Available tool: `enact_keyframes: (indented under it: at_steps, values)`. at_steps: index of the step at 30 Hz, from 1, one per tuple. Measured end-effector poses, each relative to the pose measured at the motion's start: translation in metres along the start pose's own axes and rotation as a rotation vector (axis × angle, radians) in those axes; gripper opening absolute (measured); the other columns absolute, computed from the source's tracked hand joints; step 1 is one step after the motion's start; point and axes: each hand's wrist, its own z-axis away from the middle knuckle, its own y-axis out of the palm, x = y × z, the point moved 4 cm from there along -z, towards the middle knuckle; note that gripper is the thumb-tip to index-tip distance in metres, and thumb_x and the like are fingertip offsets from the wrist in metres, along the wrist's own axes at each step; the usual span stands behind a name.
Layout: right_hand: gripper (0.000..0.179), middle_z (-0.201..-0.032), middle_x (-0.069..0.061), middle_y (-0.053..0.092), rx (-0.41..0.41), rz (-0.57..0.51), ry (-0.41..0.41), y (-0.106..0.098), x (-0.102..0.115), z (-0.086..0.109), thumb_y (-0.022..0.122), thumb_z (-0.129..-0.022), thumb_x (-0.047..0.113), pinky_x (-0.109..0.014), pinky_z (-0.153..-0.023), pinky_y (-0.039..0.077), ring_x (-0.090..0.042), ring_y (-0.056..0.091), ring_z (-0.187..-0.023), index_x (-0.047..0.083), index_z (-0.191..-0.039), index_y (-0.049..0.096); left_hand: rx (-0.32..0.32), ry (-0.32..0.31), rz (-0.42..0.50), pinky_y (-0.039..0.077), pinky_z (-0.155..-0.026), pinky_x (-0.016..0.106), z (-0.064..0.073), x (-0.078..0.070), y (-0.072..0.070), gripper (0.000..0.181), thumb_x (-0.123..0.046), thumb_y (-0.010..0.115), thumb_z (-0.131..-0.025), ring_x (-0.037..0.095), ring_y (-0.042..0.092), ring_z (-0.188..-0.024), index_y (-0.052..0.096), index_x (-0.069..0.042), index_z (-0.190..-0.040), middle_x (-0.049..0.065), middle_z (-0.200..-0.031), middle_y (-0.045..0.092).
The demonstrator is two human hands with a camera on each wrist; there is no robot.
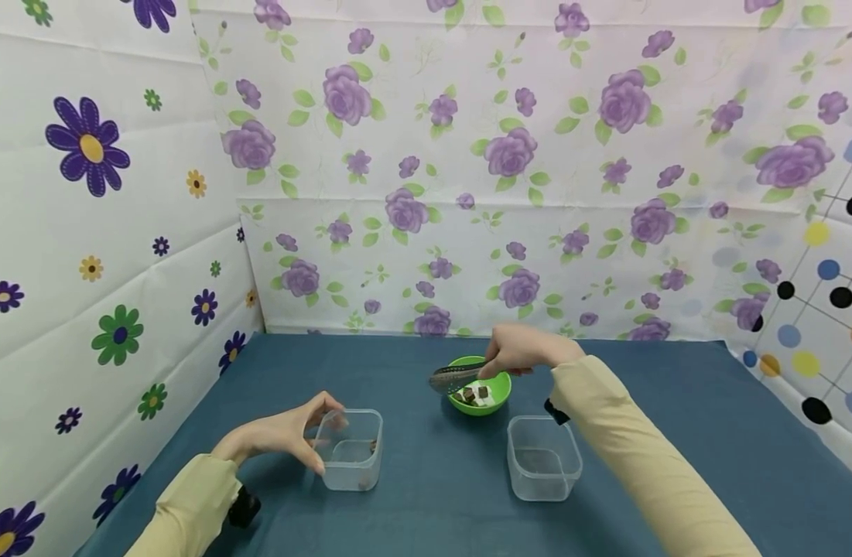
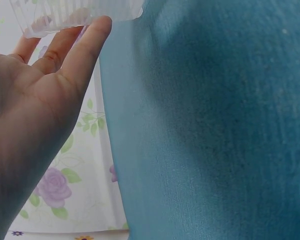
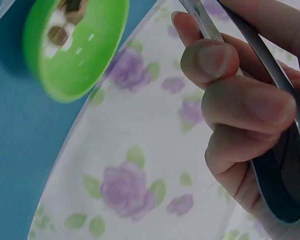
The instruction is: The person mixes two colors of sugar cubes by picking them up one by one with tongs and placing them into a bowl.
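Observation:
My left hand (image 1: 293, 428) holds a clear square plastic container (image 1: 351, 476) at its left side, thumb at the front and fingers behind. A small brown bit shows by that container's right wall. In the left wrist view, fingers (image 2: 85, 52) touch the container's underside edge. My right hand (image 1: 521, 350) grips metal tongs (image 1: 455, 377), fingers curled round their arms in the right wrist view. The tongs' tips reach left over a green bowl (image 1: 501, 393), which holds several small brown pieces (image 1: 483, 392) on its white inside. Whether the tips hold anything cannot be made out.
A second clear plastic container (image 1: 542, 486) stands on the right, in front of the green bowl and near the right forearm. A blue cloth (image 1: 439, 495) covers the table. Flowered sheets (image 1: 453, 232) hang behind and at the left; a dotted one hangs at the right.

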Motion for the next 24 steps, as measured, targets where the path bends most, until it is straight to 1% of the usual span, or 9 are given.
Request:
enact_keyframes:
  at_steps: [4,7,11,14,17,21,22,24]
  values:
    - [0.034,-0.039,0.002,0.038,-0.022,0.025,0.037,-0.001,-0.016,0.006,0.067,-0.083,0.029,-0.026,-0.053,0.047,-0.011,0.032,-0.033,0.014,-0.053,0.064,0.006,0.011,0.007,0.039,-0.094,0.045,0.001,-0.002,0.001,0.072,-0.006,0.073,-0.076,0.034,0.029,-0.122,0.023,0.003,-0.127,0.02,-0.13,0.029]
    - [0.031,-0.039,0.003,0.038,-0.033,0.053,0.076,-0.001,-0.025,0.009,0.067,-0.082,0.029,-0.025,-0.049,0.045,-0.011,0.032,-0.033,0.015,-0.055,0.066,0.009,0.017,0.015,0.039,-0.094,0.045,0.001,-0.003,0.002,0.07,-0.007,0.073,-0.077,0.035,0.028,-0.122,0.024,0.002,-0.126,0.022,-0.131,0.028]
    - [0.029,-0.039,0.003,0.039,-0.048,0.092,0.133,0.002,-0.033,0.013,0.068,-0.081,0.032,-0.025,-0.042,0.041,-0.011,0.035,-0.034,0.017,-0.057,0.067,0.007,0.015,0.018,0.039,-0.094,0.046,0.001,-0.004,0.002,0.069,-0.007,0.073,-0.076,0.035,0.028,-0.122,0.025,0.001,-0.125,0.023,-0.131,0.028]
    - [0.026,-0.04,0.003,0.04,-0.062,0.089,0.159,0.004,-0.036,0.014,0.068,-0.081,0.035,-0.025,-0.041,0.04,-0.011,0.035,-0.034,0.019,-0.061,0.068,0.008,0.019,0.017,0.039,-0.094,0.047,0.001,-0.002,0.001,0.068,-0.006,0.073,-0.077,0.035,0.028,-0.122,0.025,0.0,-0.124,0.024,-0.131,0.027]
    - [0.027,-0.04,0.003,0.038,-0.069,0.078,0.154,0.002,-0.032,0.015,0.067,-0.082,0.036,-0.025,-0.04,0.038,-0.011,0.033,-0.034,0.018,-0.061,0.067,0.01,0.021,0.017,0.039,-0.094,0.046,0.001,0.0,0.0,0.067,-0.006,0.073,-0.077,0.034,0.028,-0.122,0.025,-0.001,-0.125,0.023,-0.131,0.027]
    - [0.031,-0.041,0.003,0.039,-0.079,0.116,0.111,-0.002,-0.016,0.013,0.065,-0.082,0.039,-0.025,-0.038,0.033,-0.011,0.033,-0.036,0.016,-0.061,0.067,0.015,0.016,0.02,0.039,-0.094,0.046,0.001,0.001,0.0,0.068,-0.006,0.072,-0.077,0.034,0.029,-0.122,0.025,-0.001,-0.125,0.023,-0.132,0.027]
    - [0.029,-0.043,0.001,0.042,-0.08,0.126,0.101,-0.003,-0.01,0.012,0.065,-0.082,0.039,-0.024,-0.038,0.032,-0.011,0.034,-0.037,0.016,-0.065,0.069,0.016,0.013,0.021,0.039,-0.094,0.046,0.0,0.001,0.001,0.068,-0.006,0.072,-0.077,0.033,0.029,-0.122,0.025,-0.001,-0.125,0.023,-0.132,0.026]
    - [0.029,-0.051,0.003,0.052,-0.087,0.166,0.062,-0.005,0.004,0.011,0.065,-0.082,0.041,-0.024,-0.04,0.033,-0.009,0.038,-0.04,0.014,-0.076,0.072,0.012,0.007,0.018,0.039,-0.094,0.046,0.0,0.0,0.001,0.069,-0.006,0.073,-0.077,0.033,0.03,-0.122,0.025,-0.001,-0.126,0.023,-0.131,0.027]
